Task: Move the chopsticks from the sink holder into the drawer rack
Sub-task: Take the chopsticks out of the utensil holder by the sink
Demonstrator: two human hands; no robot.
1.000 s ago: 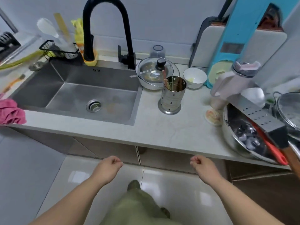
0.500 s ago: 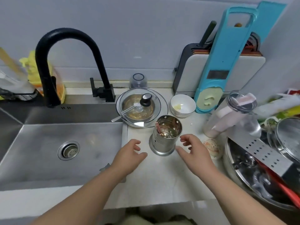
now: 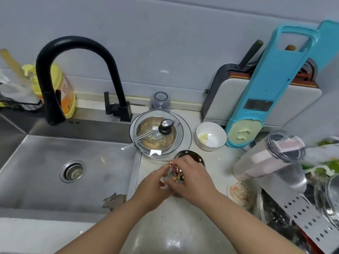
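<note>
Chopsticks (image 3: 173, 171), a bundle of red-and-pale sticks, sit gathered right between both hands! Right hand (image 3: 190, 177) closes over the tips from above, left hand (image 3: 156, 182) pinches them from the side, both grasping the bundle just above the shiny perforated steel holder (image 3: 192, 156) on the pale countertop (image 3: 176, 217) beside the steel sink (image 3: 55, 173). Looks like the pick-up step: next comes a clean upward lift clear of the rim, then a carry to the drawer rack, which isn't in view.
</note>
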